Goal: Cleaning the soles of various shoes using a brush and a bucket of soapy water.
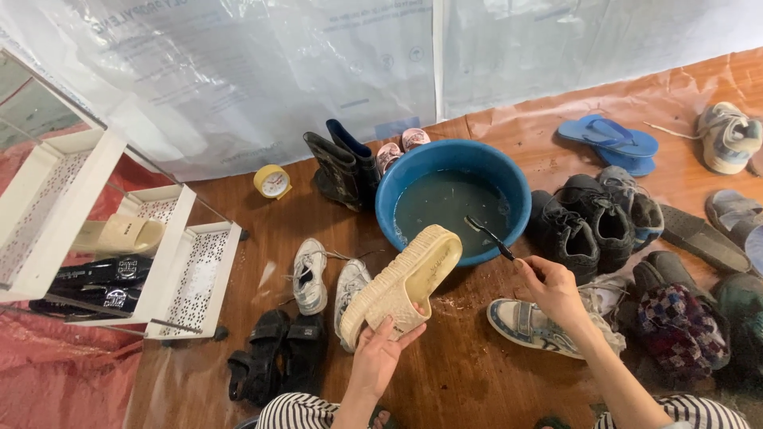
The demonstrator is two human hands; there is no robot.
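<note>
Here, left hand (377,355) gripping the heel end of a cream slipper (404,282), sole ridges facing up, toe end tilted toward the blue basin (509,179). Slipper held above the brown floor (469,373), its toe just at the basin's near rim. Right hand (554,287) closed around the handle of a dark brush (489,236), bristle end reaching over the basin rim, above murky water. Brush and slipper close together, whether touching cannot be told.

Around the basin: black boots (343,165) upright just left of it, small pink shoes (401,147) behind, a yellow clock (273,181) farther left near the plastic sheet (238,71) that hangs at the back. White sneakers (314,278) lying left of the slipper, black sandals (274,357) below them. Blue-and-white shoe (528,326) on the floor under the right forearm. Black sneakers (592,222) just right of the basin, blue flip-flops (612,139) and a grey sneaker (727,137) farther back right, a checked shoe (675,322) at the right edge.

White rack (195,278) at left, holding a cream slipper and black slides on its shelves. Striped trousers (298,413) at the bottom edge.
</note>
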